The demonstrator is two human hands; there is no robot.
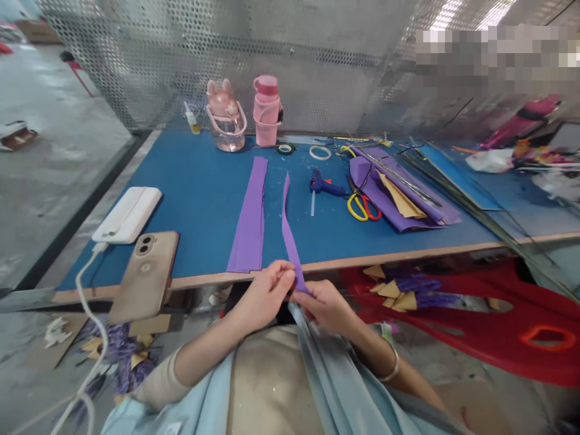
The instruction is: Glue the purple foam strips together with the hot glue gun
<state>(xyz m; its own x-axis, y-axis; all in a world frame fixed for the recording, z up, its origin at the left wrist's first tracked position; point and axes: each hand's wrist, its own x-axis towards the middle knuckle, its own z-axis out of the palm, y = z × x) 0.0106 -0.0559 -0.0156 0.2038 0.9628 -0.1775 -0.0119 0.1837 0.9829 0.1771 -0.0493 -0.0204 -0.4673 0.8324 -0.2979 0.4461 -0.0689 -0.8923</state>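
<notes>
1. Purple strip [288,232] reaches over the near edge of the blue table [199,199].
2. Left hand [267,295]: thumb and fingertips closed, pinching the strip.
3. Right hand [330,305]: fingers drawn together, gripping its near end.

Strip end out of sight

In front of the blue table [194,202], left hand [267,296] and right hand [328,305] cover the near end of the purple strip [289,235]. Below its left corner, a white cable [106,339] leaves the picture; below its right half, a red seat [498,350] does too. Clutter [525,152] at its right end blurs.
</notes>
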